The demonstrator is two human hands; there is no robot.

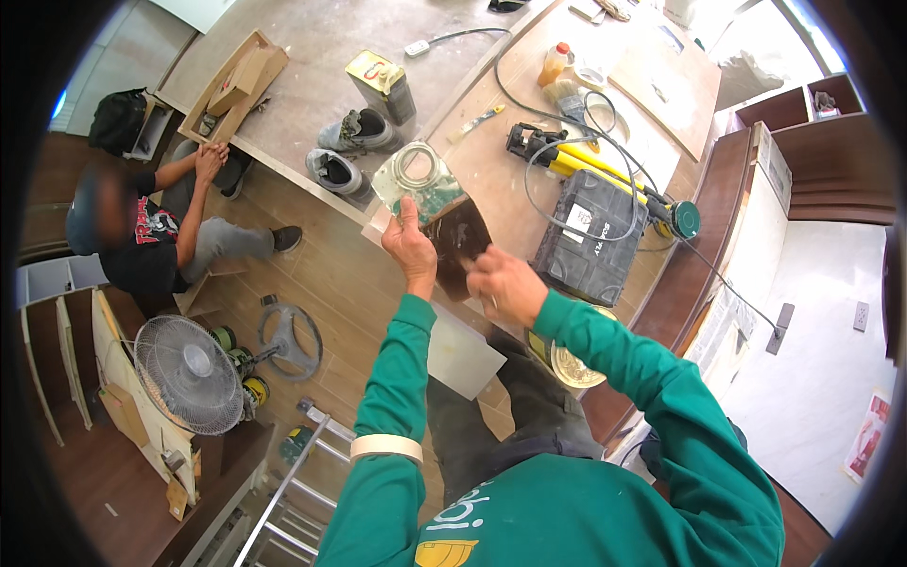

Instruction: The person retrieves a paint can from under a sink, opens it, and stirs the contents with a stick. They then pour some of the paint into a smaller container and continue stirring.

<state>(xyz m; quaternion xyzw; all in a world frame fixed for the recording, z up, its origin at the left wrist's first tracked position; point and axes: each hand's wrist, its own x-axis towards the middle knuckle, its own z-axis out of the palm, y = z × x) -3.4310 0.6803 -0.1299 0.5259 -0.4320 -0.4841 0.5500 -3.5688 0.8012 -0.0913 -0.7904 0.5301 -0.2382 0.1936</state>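
Pinching the tin [457, 231] by its edge, the left hand [412, 249] holds it tilted beside the desk [302, 90]; whether the curled right hand [508, 287] grips anything, I cannot tell. Likely light, stiff, slick metal, best held by opposite edges.

Pale wooden worktable [312, 61], open wooden tray [224, 77] at the near edge's left end, grey shoes [376, 140] beside that edge, yellow-topped tin [387, 94] behind them, paintbrush [480, 122] toward the middle, black hard case [588, 250] by the right edge
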